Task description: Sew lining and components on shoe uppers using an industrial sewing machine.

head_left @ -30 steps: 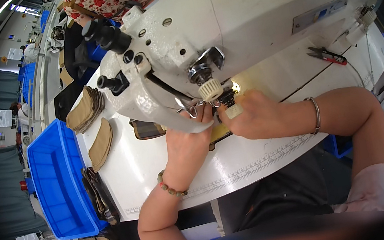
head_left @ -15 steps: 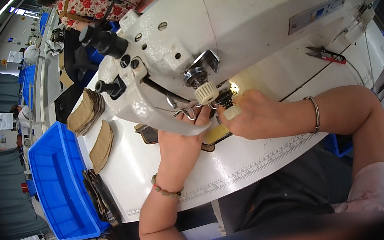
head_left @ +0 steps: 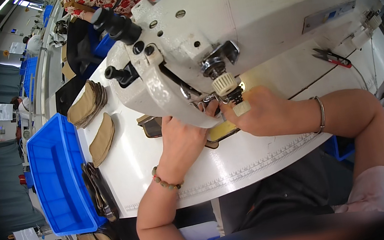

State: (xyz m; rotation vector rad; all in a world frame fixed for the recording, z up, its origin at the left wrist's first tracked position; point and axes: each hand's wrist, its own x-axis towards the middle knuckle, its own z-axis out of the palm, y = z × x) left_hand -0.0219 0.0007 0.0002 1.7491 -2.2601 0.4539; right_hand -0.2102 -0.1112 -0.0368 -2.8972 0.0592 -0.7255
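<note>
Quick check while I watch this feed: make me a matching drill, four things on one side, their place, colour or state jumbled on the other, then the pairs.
Things:
1. sewing machine
2. bin
3. scissors
4. left hand

Descriptions:
A. red-handled, lying on the table
B. beads around its wrist
C. mostly white
D. blue, by the table's left edge

Pairs: 1-C, 2-D, 3-A, 4-B

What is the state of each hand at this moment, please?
Left hand: over the dark piece, fingertips partly hidden; whether it grips cannot be told.
Right hand: fingers curled, close by the sewing machine; its grip cannot be told.
</note>
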